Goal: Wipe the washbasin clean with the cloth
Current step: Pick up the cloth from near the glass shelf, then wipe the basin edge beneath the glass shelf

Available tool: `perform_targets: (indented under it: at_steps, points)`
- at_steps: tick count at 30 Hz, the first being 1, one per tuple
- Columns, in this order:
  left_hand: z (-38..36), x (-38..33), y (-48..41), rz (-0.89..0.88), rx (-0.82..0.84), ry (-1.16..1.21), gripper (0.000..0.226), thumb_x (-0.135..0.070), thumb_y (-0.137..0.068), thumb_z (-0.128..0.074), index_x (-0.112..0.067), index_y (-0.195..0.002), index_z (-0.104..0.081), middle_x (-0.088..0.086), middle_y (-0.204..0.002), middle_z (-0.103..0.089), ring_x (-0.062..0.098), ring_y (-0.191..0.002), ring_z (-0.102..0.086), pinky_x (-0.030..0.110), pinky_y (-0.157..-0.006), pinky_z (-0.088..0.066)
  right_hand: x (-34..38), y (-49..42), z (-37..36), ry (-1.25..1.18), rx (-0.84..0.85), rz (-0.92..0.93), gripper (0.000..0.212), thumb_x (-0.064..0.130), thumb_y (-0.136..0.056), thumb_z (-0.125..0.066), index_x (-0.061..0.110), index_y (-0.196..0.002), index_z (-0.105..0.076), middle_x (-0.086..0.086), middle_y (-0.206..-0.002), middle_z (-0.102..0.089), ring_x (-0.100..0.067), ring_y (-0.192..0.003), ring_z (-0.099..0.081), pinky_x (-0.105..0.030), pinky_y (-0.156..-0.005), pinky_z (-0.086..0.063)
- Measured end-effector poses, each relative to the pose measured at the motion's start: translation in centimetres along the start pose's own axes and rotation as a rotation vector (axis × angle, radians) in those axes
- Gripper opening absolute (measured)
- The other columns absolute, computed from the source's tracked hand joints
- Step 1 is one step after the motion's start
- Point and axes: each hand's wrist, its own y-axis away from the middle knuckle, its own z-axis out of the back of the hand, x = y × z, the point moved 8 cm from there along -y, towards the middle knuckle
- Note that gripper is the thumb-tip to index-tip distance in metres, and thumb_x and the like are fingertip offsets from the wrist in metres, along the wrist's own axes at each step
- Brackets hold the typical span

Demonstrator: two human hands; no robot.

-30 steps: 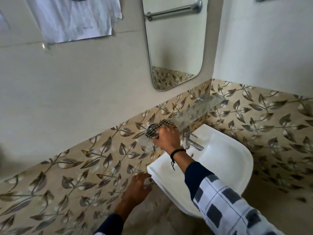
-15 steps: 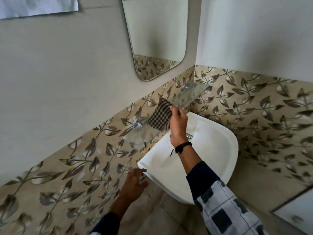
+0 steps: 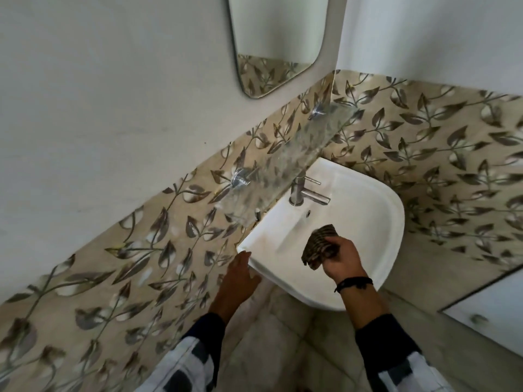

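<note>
A white washbasin point(image 3: 376, 222) is fixed to the leaf-patterned wall in the corner, with a steel tap point(image 3: 302, 190) at its back edge. My right hand point(image 3: 341, 260) is over the basin's front part, closed on a bunched dark checked cloth point(image 3: 318, 244) that hangs above the bowl. My left hand point(image 3: 239, 277) rests at the basin's left front corner, fingers spread against the rim and underside, holding nothing.
A glass shelf point(image 3: 283, 162) on two metal brackets juts out above the tap. A mirror point(image 3: 277, 38) hangs higher on the wall. A white cabinet door point(image 3: 492, 315) with a knob is at the lower right. Tiled floor lies under the basin.
My right hand has come down with the cloth from the glass shelf to over the basin bowl. The view has tilted downward. My left hand stays at the basin's corner.
</note>
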Motion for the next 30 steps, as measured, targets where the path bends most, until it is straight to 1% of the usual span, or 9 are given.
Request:
perform_targets:
  at_steps: [1, 3, 6, 11, 14, 18, 25, 27, 30]
  points:
    - [-0.2, 0.3, -0.3, 0.010, 0.006, 0.000, 0.076, -0.025, -0.090, -0.066, -0.009, -0.152, -0.026, 0.007, -0.159, -0.025, 0.024, -0.144, -0.028, 0.032, -0.112, -0.028, -0.7, -0.3, 1.1, 0.011, -0.006, -0.013, 0.080, -0.010, -0.027, -0.085, 0.003, -0.101, -0.057, 0.000, -0.074, -0.046, -0.010, -0.050, -0.049, -0.013, -0.048, -0.042]
    - [-0.3, 0.7, -0.6, 0.023, 0.007, 0.003, 0.079, -0.025, -0.090, -0.067, -0.008, -0.154, -0.022, 0.008, -0.161, -0.021, 0.024, -0.147, -0.024, 0.032, -0.114, -0.026, -1.3, -0.5, 3.3, 0.113, -0.109, 0.026, 0.070, -0.007, -0.062, -0.073, -0.001, -0.129, -0.053, -0.004, -0.079, -0.048, -0.013, -0.058, -0.051, -0.018, -0.052, -0.046]
    - [-0.4, 1.1, -1.4, 0.029, 0.011, 0.000, 0.084, -0.028, -0.090, -0.068, -0.007, -0.155, -0.018, 0.010, -0.162, -0.019, 0.025, -0.148, -0.022, 0.035, -0.116, -0.026, -1.5, -0.3, 5.9, 0.213, -0.292, 0.098, 0.037, 0.002, -0.094, -0.053, -0.003, -0.131, -0.054, -0.013, -0.094, -0.063, -0.022, -0.079, -0.062, -0.027, -0.059, -0.054]
    - [-0.1, 1.1, -3.0, 0.006, 0.015, -0.084, 0.085, -0.035, -0.090, -0.066, -0.010, -0.155, -0.018, 0.011, -0.161, -0.018, 0.028, -0.147, -0.023, 0.040, -0.116, -0.030, 0.1, 1.0, 4.5, 0.661, -0.287, 0.395, 0.019, 0.013, -0.099, -0.053, 0.021, -0.111, -0.066, -0.007, -0.110, -0.068, -0.023, -0.098, -0.066, -0.036, -0.080, -0.055]
    - [-0.1, 1.2, -4.1, -0.002, 0.035, -0.122, 0.084, -0.037, -0.089, -0.067, -0.014, -0.155, -0.019, 0.010, -0.162, -0.016, 0.027, -0.146, -0.028, 0.042, -0.116, -0.032, 0.3, 1.8, 2.4, 1.111, -0.214, 0.569, 0.018, 0.026, -0.102, -0.048, 0.037, -0.110, -0.060, 0.012, -0.107, -0.066, -0.007, -0.097, -0.062, -0.020, -0.078, -0.051]
    - [-0.4, 1.3, -5.0, 0.018, 0.054, -0.165, 0.083, -0.043, -0.092, -0.062, -0.016, -0.156, -0.017, 0.010, -0.163, -0.014, 0.028, -0.148, -0.022, 0.043, -0.118, -0.027, -0.9, -0.4, 2.5, 1.502, -0.113, 0.588, 0.024, 0.035, -0.103, -0.045, 0.029, -0.123, -0.054, 0.008, -0.110, -0.066, -0.014, -0.102, -0.062, -0.033, -0.087, -0.050]
    - [-2.5, 1.4, -6.4, 0.011, 0.121, -0.238, 0.092, -0.049, -0.094, -0.055, -0.011, -0.157, 0.000, 0.008, -0.165, 0.001, 0.026, -0.152, -0.006, 0.039, -0.120, -0.013, 1.1, -5.2, 0.0, 1.855, -0.164, 0.692, 0.020, 0.037, -0.102, -0.044, 0.023, -0.110, -0.056, 0.005, -0.075, -0.059, -0.023, -0.065, -0.062, -0.036, -0.062, -0.050]
    - [-2.8, 1.4, -6.6, 0.029, 0.121, -0.234, 0.095, -0.049, -0.094, -0.057, -0.009, -0.157, 0.002, 0.009, -0.165, 0.003, 0.026, -0.152, -0.004, 0.039, -0.121, -0.012, 1.6, -6.3, -1.4, 1.956, -0.179, 0.753, 0.021, 0.041, -0.102, -0.042, 0.029, -0.109, -0.057, 0.005, -0.071, -0.060, -0.023, -0.067, -0.065, -0.036, -0.062, -0.052]
    - [-2.8, 1.5, -6.9, 0.046, 0.121, -0.219, 0.099, -0.048, -0.092, -0.060, -0.007, -0.156, 0.004, 0.011, -0.165, 0.003, 0.028, -0.152, -0.003, 0.039, -0.121, -0.010, 1.7, -7.6, -3.5, 2.074, -0.162, 0.813, 0.023, 0.024, -0.100, -0.045, 0.026, -0.116, -0.061, -0.001, -0.084, -0.070, -0.029, -0.079, -0.067, -0.032, -0.067, -0.044]
